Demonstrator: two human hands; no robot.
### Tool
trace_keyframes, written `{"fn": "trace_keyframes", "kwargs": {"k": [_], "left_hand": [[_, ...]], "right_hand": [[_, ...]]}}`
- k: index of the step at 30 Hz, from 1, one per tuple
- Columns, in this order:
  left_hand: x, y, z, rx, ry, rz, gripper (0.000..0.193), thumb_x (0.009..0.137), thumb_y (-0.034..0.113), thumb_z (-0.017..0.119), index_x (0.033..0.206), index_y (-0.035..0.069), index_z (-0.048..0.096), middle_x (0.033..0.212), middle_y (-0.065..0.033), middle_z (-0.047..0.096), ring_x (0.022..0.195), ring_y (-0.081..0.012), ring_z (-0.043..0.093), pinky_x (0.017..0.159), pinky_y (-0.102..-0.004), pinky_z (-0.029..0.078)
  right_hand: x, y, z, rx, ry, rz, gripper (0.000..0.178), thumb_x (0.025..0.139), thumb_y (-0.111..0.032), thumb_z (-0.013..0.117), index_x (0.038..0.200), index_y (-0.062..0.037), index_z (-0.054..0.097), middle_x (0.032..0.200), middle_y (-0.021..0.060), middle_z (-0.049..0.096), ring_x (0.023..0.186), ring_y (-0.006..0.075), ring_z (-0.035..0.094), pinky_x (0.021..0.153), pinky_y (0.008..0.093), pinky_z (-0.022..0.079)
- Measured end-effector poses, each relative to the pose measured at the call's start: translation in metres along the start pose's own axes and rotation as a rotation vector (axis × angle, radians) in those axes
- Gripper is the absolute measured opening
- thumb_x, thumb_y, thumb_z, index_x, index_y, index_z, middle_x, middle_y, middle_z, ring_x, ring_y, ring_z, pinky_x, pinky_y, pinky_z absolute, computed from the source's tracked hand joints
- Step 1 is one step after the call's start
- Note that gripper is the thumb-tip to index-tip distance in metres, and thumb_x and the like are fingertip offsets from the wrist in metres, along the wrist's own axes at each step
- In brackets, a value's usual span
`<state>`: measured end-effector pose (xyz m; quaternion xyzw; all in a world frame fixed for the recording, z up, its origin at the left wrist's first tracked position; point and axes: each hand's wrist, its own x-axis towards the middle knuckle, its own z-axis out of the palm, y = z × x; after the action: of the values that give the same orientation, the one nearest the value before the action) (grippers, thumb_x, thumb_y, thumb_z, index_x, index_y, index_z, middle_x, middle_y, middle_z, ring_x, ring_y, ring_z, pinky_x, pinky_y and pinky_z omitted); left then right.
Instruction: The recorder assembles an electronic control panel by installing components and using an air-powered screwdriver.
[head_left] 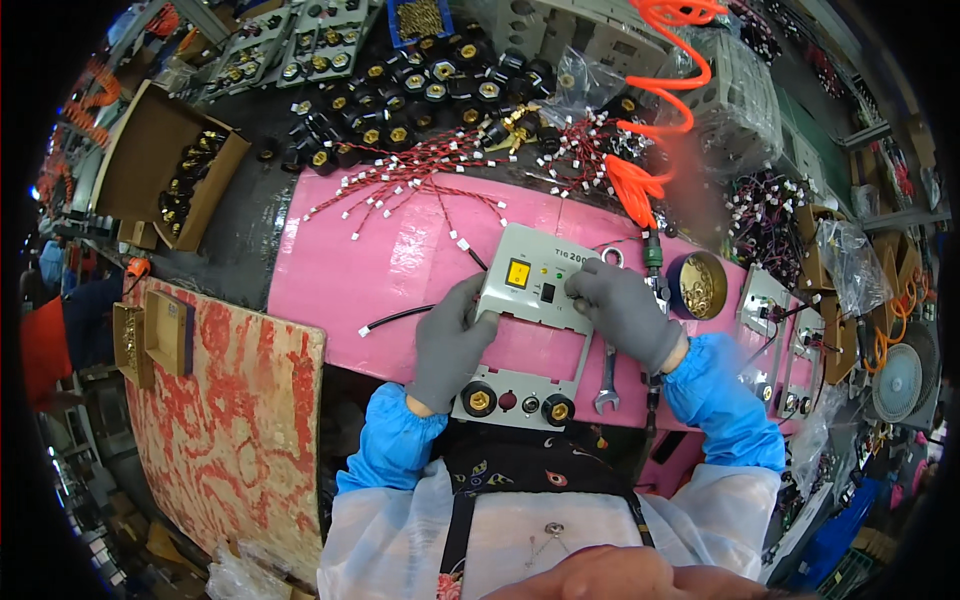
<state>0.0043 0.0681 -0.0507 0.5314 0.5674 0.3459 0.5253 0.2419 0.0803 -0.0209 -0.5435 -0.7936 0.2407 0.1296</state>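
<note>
A light grey metal front panel lies tilted over the near edge of the pink work surface. It carries a yellow rocker switch, small indicator lights and a rectangular cutout. Two black round sockets with brass centres, the left socket and the right socket, sit along its near edge. My gloved left hand grips the panel's left side. At its upper right, my gloved right hand has curled fingers pressed together against the face; what they pinch is hidden. An open-end wrench lies right of the panel.
Red twisted wires with white plugs spread behind the panel, before piled black sockets. A round tin of brass rings stands right, near an orange coiled air hose. A cardboard box stands left; more panels lie right.
</note>
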Motion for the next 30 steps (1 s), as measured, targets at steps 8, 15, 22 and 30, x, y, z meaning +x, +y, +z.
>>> {"fn": "trace_keyframes", "kwargs": {"k": [8, 15, 22, 30], "left_hand": [[-0.001, 0.002, -0.003, -0.018, -0.04, 0.032, 0.045, 0.083, 0.012, 0.062, 0.127, 0.004, 0.057, 0.069, 0.0009, 0.051, 0.061, -0.006, 0.047, 0.056, -0.0239, 0.042], [-0.013, 0.021, -0.018, -0.358, -0.386, -0.086, 0.062, 0.086, 0.008, 0.054, 0.145, 0.002, 0.033, 0.104, -0.0092, 0.057, 0.075, -0.0128, 0.056, 0.066, -0.0281, 0.051], [-0.034, 0.007, -0.022, -0.467, -0.323, -0.083, 0.059, 0.09, 0.014, 0.048, 0.146, 0.003, 0.033, 0.08, -0.004, 0.054, 0.073, -0.0127, 0.057, 0.073, -0.0264, 0.049], [-0.039, 0.005, -0.016, -0.522, -0.303, -0.039, 0.057, 0.094, 0.02, 0.047, 0.146, 0.003, 0.033, 0.082, -0.0032, 0.051, 0.071, -0.0121, 0.054, 0.07, -0.0255, 0.048]], "right_hand": [[0.016, -0.004, -0.035, 0.024, -0.137, -0.174, 0.016, 0.081, -0.011, 0.063, 0.095, -0.0044, 0.062, 0.097, 0.0135, 0.059, 0.086, 0.0339, 0.061, 0.073, 0.0429, 0.05], [0.133, 0.0, -0.033, -0.341, 0.279, 0.119, 0.017, 0.083, -0.013, 0.063, 0.097, -0.0026, 0.062, 0.102, 0.0166, 0.062, 0.089, 0.0341, 0.065, 0.077, 0.0425, 0.053], [0.193, 0.029, -0.008, -0.432, 0.324, 0.394, 0.019, 0.083, -0.009, 0.057, 0.099, -0.0043, 0.068, 0.1, 0.0194, 0.067, 0.093, 0.0365, 0.067, 0.076, 0.0423, 0.055], [0.147, 0.029, -0.037, -0.291, 0.297, 0.318, 0.024, 0.076, -0.019, 0.065, 0.092, -0.0021, 0.071, 0.095, 0.0239, 0.067, 0.092, 0.0378, 0.066, 0.077, 0.0437, 0.054]]}}
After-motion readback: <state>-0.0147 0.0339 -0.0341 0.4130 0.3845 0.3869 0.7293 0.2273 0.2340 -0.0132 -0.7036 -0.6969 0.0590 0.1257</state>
